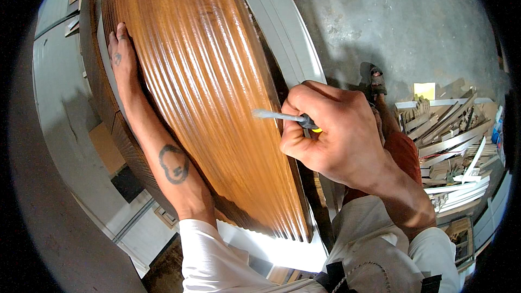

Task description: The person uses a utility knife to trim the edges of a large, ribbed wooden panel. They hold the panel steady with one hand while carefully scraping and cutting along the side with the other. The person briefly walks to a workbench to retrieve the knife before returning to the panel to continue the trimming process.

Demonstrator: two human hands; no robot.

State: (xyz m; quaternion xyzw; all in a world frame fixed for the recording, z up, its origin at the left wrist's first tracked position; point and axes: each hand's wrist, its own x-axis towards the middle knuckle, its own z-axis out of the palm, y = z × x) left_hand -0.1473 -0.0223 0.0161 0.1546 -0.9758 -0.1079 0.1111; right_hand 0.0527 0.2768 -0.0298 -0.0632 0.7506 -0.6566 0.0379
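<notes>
Offcut heap: pale and brown wood strips (453,144) are lying jumbled at the right; whether a bin is holding them, I cannot tell; a yellow sheet (424,90) is showing at the far edge.
Left hand: it is resting along the left edge of the ribbed panel (201,49), fingers close together; how firmly it is gripping, if at all, I cannot tell.
Right hand: this hand (336,125) is closing in a fist around a black-and-yellow handle; the tool's metal blade (274,114) is pointing left, its flat tip appearing over the panel.
Ribbed panel: brown, glossy wood is lying between the two forearms, ridges running lengthwise; a pale grey board (282,16) is extending beside its right edge.
Room: grey floor (391,11) is spreading beyond; a sandalled foot (377,78) is standing there.
</notes>
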